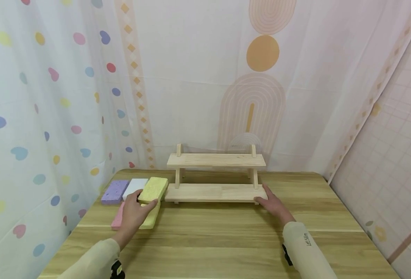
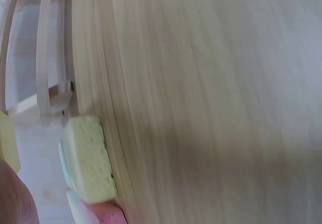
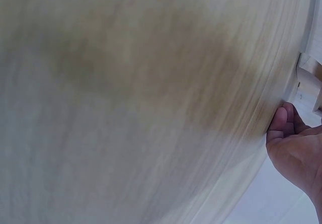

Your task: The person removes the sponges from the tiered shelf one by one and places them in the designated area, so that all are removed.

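My left hand [image 1: 134,215] pinches a yellow sponge [image 1: 154,188] between thumb and fingers, raised over a group of sponges. Under it lie another yellow sponge [image 1: 150,219] and a pink sponge [image 1: 118,217], which the hand partly hides. Behind are a purple sponge [image 1: 115,190] and a white sponge [image 1: 134,187]. A sliver of the held sponge shows at the left wrist view's edge. My right hand [image 1: 274,204] grips the right end of the lower board of a two-tier wooden shelf [image 1: 214,192], thumb at its front edge. In the right wrist view its fingers [image 3: 280,118] look curled.
The shelf's upper board [image 1: 215,159] stands higher and further back, on side supports. All of this is on a wood-grain table [image 1: 219,240]. Patterned curtains [image 1: 191,77] hang behind the table and at both sides.
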Demonstrator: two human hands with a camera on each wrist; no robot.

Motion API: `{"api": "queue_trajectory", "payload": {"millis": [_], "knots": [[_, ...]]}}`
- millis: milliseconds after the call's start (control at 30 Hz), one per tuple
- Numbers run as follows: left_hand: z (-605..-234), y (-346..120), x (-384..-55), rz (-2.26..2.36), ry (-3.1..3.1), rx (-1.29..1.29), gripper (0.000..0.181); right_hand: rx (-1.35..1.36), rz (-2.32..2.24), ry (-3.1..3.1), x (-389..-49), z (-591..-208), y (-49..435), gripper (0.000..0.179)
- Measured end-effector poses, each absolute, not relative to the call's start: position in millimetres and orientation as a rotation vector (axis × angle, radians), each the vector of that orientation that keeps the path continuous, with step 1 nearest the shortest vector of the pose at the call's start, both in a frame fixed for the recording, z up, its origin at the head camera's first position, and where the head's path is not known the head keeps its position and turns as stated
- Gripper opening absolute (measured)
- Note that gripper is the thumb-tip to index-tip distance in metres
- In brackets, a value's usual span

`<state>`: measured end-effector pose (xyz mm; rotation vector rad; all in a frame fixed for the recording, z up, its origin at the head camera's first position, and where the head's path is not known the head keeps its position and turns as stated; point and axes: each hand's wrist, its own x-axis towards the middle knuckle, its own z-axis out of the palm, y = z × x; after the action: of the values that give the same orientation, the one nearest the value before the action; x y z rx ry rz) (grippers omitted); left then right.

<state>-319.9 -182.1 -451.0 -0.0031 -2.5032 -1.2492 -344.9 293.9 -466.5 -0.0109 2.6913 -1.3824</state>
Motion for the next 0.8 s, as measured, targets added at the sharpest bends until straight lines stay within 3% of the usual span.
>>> {"api": "queue_trajectory", "payload": {"millis": [100, 267, 400, 500, 733, 800], "knots": [[-450.0, -188.8, -318.8, -1.241, -2.492, -0.014, 0.063, -0.003, -1.391, 2.685, -344.4, -466.1, 294.0, 0.086], [-447.2, -200.3, -312.0, -1.273, -2.542, 0.047, 0.083, -0.015, -1.379, 2.696, -345.4, -467.9, 295.0, 0.086], [-447.5, -211.0, -310.0, -1.262, -2.535, 0.066, 0.087, -0.016, -1.376, 2.694, -344.5, -468.2, 294.8, 0.086], [-449.4, -219.2, -310.1, -1.226, -2.506, 0.068, 0.086, -0.013, -1.375, 2.695, -343.6, -466.8, 294.3, 0.086], [-454.6, -236.4, -308.2, -1.146, -2.453, 0.104, 0.065, 0.002, -1.396, 2.684, -343.9, -466.0, 293.4, 0.085], [-455.8, -241.3, -306.2, -1.151, -2.452, 0.119, 0.067, 0.004, -1.400, 2.679, -344.3, -466.3, 293.4, 0.085]]}}
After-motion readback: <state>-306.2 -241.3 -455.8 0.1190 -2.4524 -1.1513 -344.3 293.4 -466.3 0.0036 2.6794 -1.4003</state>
